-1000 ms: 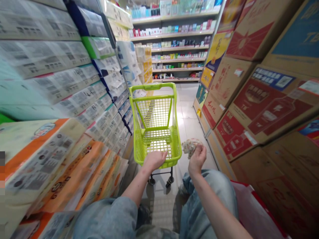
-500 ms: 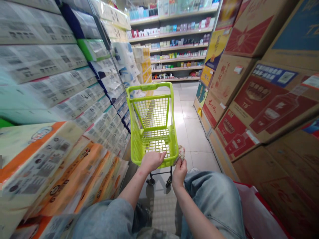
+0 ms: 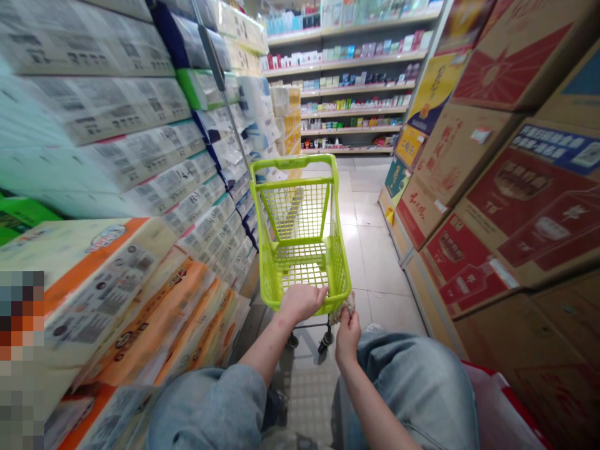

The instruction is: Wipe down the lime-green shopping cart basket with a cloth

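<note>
A lime-green rolling shopping basket (image 3: 302,240) with mesh walls stands upright on the floor in front of me, its bottom grid showing. My left hand (image 3: 304,302) is closed over the near rim, thumb on the inner side; the other fingertips are partly hidden. At the basket's near right corner, my right hand (image 3: 347,334) pinches a crumpled pale cloth (image 3: 345,309) against the outside of the rim. Below the basket, small black casters (image 3: 325,341) rest on the tiles. A long pull handle (image 3: 216,64) rises from its far left side.
Wrapped tissue packs (image 3: 140,150) are stacked along the left, with orange packs (image 3: 159,319) nearer me. Cardboard cartons (image 3: 506,206) line the right. Shelves of small products (image 3: 347,90) close off the far end. Pale floor tiles (image 3: 370,244) run between, and my knees flank the basket.
The view has turned slightly left, so everything sits further right. My right hand and the cloth have slid down and toward me at the corner. My left hand keeps its grip.
</note>
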`<state>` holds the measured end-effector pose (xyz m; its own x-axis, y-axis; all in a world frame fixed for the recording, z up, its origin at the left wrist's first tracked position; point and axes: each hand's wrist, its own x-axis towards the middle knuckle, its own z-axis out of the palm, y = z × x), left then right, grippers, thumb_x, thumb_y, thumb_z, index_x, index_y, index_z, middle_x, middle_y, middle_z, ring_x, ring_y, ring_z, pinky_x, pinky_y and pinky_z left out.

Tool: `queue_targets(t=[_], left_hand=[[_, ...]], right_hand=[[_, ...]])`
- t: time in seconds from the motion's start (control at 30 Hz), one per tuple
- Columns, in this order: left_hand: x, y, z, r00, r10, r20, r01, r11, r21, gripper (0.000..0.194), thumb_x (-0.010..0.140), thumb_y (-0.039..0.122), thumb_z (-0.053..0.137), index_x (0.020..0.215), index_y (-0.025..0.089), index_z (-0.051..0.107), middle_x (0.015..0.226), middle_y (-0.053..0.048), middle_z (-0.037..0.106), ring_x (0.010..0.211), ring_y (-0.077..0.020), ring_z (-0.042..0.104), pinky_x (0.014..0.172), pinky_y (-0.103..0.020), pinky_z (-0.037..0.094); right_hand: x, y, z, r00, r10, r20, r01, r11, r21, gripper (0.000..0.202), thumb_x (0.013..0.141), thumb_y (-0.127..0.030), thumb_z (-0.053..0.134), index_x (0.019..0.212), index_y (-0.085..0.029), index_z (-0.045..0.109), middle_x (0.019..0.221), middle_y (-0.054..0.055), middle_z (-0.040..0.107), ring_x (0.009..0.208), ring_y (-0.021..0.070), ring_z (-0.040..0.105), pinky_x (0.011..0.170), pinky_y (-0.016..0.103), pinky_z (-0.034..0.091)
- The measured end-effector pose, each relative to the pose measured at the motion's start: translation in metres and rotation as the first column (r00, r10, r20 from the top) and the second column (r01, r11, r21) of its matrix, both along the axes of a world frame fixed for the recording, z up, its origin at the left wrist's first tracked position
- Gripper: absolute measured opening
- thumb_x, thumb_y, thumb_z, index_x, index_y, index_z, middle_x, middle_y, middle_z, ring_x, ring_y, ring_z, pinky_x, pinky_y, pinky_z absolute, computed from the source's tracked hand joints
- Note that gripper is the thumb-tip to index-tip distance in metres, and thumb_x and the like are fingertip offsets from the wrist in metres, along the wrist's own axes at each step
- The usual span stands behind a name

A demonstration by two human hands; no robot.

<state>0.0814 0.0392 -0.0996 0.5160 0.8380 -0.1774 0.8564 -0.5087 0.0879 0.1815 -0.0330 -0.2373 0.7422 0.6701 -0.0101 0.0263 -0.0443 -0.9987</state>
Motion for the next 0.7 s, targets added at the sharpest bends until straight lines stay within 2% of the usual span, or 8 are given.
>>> queue_targets(t=[0.07,0.13,0.23,0.33,0.4,0.5,0.57,0.7], left_hand=[[0.0,0.001,0.0,1.0,0.003,0.001,-0.003,1.0,-0.008,0.077,0.089,0.053,0.003,0.083,0.016,0.07,0.084,-0.013,0.069,0.084,-0.0264,0.064,0.073,-0.036,0.047],[-0.001,0.002,-0.002,1.0,0.006,0.003,-0.006,1.0,-0.01,0.075,0.09,0.052,0.005,0.084,0.016,0.071,0.085,-0.013,0.069,0.084,-0.0255,0.064,0.075,-0.035,0.046],[0.0,0.004,-0.003,1.0,0.014,0.009,-0.013,1.0,-0.007,0.072,0.09,0.05,0.007,0.084,0.016,0.07,0.085,-0.012,0.069,0.084,-0.0255,0.064,0.074,-0.035,0.046],[0.001,0.005,-0.003,1.0,0.01,0.013,-0.009,1.0,-0.005,0.07,0.091,0.049,0.008,0.086,0.017,0.07,0.085,-0.011,0.069,0.084,-0.0255,0.064,0.073,-0.035,0.046],[0.002,0.005,-0.002,1.0,0.01,0.014,-0.01,1.0,-0.017,0.067,0.091,0.048,0.008,0.088,0.019,0.069,0.087,-0.01,0.069,0.085,-0.0247,0.064,0.073,-0.035,0.046],[0.001,0.004,0.0,1.0,0.014,0.017,-0.013,0.999,-0.045,0.063,0.092,0.046,0.009,0.093,0.021,0.066,0.092,-0.008,0.069,0.087,-0.0227,0.063,0.074,-0.034,0.046],[-0.001,0.004,0.001,0.999,0.011,0.032,-0.01,0.999,-0.049,0.058,0.092,0.045,0.011,0.095,0.022,0.064,0.097,-0.007,0.068,0.09,-0.0213,0.062,0.076,-0.033,0.045],[-0.003,0.006,0.001,0.996,0.004,0.085,-0.002,1.0,-0.023,0.053,0.092,0.045,0.012,0.096,0.022,0.06,0.1,-0.006,0.066,0.093,-0.0208,0.06,0.077,-0.032,0.045]], right_hand=[[0.006,0.004,-0.014,0.999,0.041,-0.01,-0.041,0.998,-0.038,0.042,0.079,-0.053,0.043,0.087,-0.015,0.057,0.072,0.004,0.062,0.068,0.017,0.056,0.061,0.026,0.042],[0.011,0.007,-0.02,0.997,0.077,-0.027,-0.078,0.995,-0.058,0.042,0.077,-0.054,0.045,0.084,-0.015,0.057,0.068,0.003,0.06,0.063,0.0166,0.055,0.058,0.027,0.042],[0.007,0.008,-0.008,0.997,0.055,-0.054,-0.058,0.997,-0.059,0.04,0.077,-0.055,0.045,0.084,-0.016,0.055,0.071,0.003,0.06,0.065,0.0165,0.055,0.059,0.027,0.043],[-0.016,0.004,0.014,0.997,-0.05,-0.052,0.049,0.998,-0.033,0.035,0.078,-0.052,0.046,0.085,-0.018,0.051,0.075,0.003,0.059,0.069,0.0166,0.055,0.062,0.027,0.043],[-0.035,0.001,0.024,0.997,-0.059,-0.048,0.059,0.998,-0.011,0.031,0.079,-0.049,0.047,0.084,-0.019,0.049,0.076,0.004,0.059,0.071,0.0166,0.055,0.064,0.027,0.044],[-0.054,-0.002,0.027,0.998,-0.031,-0.051,0.032,0.999,0.005,0.026,0.079,-0.046,0.047,0.085,-0.02,0.047,0.078,0.004,0.058,0.071,0.0165,0.055,0.066,0.028,0.045],[-0.057,-0.002,0.024,0.997,-0.01,-0.077,0.012,1.0,0.025,0.027,0.078,-0.045,0.049,0.088,-0.02,0.048,0.078,0.004,0.058,0.07,0.0161,0.055,0.066,0.028,0.046],[-0.055,-0.003,0.023,0.966,0.078,-0.248,-0.036,0.985,0.169,0.035,0.079,-0.043,0.051,0.103,-0.018,0.05,0.094,0.005,0.061,0.085,0.0159,0.058,0.076,0.029,0.048]])
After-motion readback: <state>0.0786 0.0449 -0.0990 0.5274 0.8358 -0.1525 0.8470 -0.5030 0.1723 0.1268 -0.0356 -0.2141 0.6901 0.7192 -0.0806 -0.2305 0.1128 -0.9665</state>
